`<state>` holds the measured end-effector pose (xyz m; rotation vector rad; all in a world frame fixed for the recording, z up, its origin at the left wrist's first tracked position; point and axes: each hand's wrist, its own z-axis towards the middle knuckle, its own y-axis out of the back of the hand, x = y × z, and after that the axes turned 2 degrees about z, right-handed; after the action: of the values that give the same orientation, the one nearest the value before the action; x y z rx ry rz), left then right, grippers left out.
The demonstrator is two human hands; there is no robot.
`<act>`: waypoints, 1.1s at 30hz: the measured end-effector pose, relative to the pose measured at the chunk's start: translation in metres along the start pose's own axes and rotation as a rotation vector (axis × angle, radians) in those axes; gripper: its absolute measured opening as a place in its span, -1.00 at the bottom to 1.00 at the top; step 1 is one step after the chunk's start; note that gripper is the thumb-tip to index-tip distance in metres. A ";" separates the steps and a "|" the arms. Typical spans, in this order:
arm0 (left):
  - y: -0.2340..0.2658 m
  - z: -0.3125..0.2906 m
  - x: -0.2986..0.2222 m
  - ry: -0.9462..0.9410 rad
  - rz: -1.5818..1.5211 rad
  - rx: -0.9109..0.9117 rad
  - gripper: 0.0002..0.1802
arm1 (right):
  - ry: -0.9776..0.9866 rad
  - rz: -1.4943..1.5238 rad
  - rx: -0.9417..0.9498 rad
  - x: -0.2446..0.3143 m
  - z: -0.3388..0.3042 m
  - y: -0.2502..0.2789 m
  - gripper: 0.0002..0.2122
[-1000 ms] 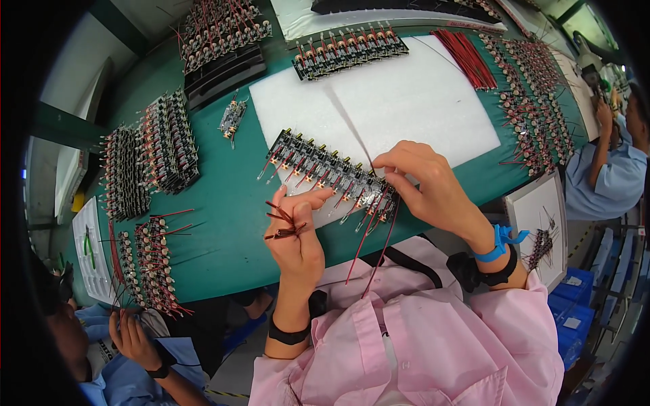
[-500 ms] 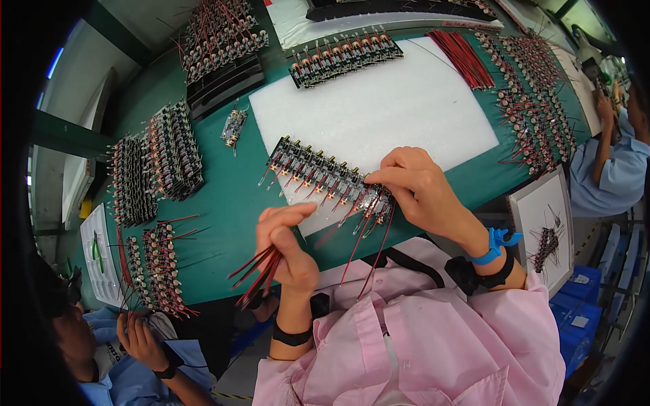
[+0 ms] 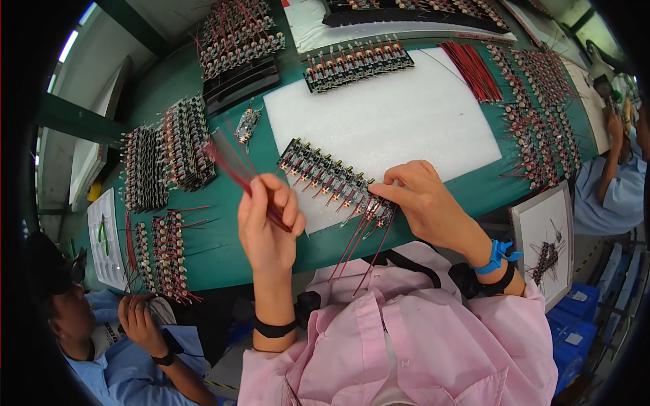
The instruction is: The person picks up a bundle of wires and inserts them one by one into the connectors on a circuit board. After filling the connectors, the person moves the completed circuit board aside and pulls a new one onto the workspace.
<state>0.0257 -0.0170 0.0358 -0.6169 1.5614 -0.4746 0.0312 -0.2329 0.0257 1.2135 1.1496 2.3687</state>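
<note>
A strip of joined small circuit boards (image 3: 325, 174) lies slanted across the near left edge of a white foam sheet (image 3: 440, 128). My right hand (image 3: 421, 203) is closed at the strip's right end, thumb and forefinger pinching its edge. From that end several red and dark wires (image 3: 355, 247) hang toward me. My left hand (image 3: 269, 220), left of the strip, is closed around a bundle of thin red wires (image 3: 233, 162). Their far ends are blurred by motion and point up and left. What exactly lies under the right fingertips is hidden.
Another board strip (image 3: 359, 64) and a pile of red wires (image 3: 472, 71) lie at the far side. Stacked boards (image 3: 169, 152) stand left, near a single small board (image 3: 248, 126). Wired boards (image 3: 538, 115) cover the right. Co-workers sit at both sides.
My left hand has turned upward, swinging the red wire bundle from pointing down toward me to pointing up and away. My right hand stays at the strip's right end.
</note>
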 end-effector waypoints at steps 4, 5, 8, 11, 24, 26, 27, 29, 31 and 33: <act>-0.007 0.014 0.002 0.176 -0.197 0.050 -0.73 | -0.058 0.161 -0.088 0.000 0.015 0.011 -0.79; -0.009 0.016 0.001 0.157 -0.159 0.035 -0.74 | -0.057 0.170 -0.083 0.003 0.022 0.015 -0.79; -0.022 0.025 0.004 0.137 -0.074 0.015 -0.75 | -0.196 0.323 -0.001 0.010 0.052 0.024 -0.89; -0.035 0.031 0.011 0.000 0.136 0.029 -0.76 | -0.371 0.686 0.110 0.009 0.077 0.005 -0.93; -0.021 0.021 0.007 -0.142 0.614 -0.017 -0.83 | -0.609 1.176 0.117 0.014 0.079 -0.004 -0.92; -0.019 0.014 0.006 -0.113 0.733 0.007 -0.85 | -0.601 1.190 0.087 0.016 0.078 -0.004 -0.93; -0.018 0.012 0.006 -0.098 0.792 0.019 -0.86 | -0.595 1.206 0.055 0.016 0.078 -0.004 -0.93; -0.018 0.010 0.010 -0.098 0.772 0.043 -0.87 | -0.589 1.222 0.023 0.017 0.077 -0.004 -0.93; -0.021 0.008 0.014 -0.090 0.733 0.095 -0.88 | -0.583 1.200 0.013 0.017 0.075 -0.004 -0.93; -0.022 0.006 0.015 -0.086 0.746 0.093 -0.89 | -0.582 1.189 0.008 0.018 0.073 -0.006 -0.93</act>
<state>0.0338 -0.0429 0.0380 0.0402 1.5490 0.0460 0.0755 -0.1805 0.0570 2.8742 0.1927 2.2284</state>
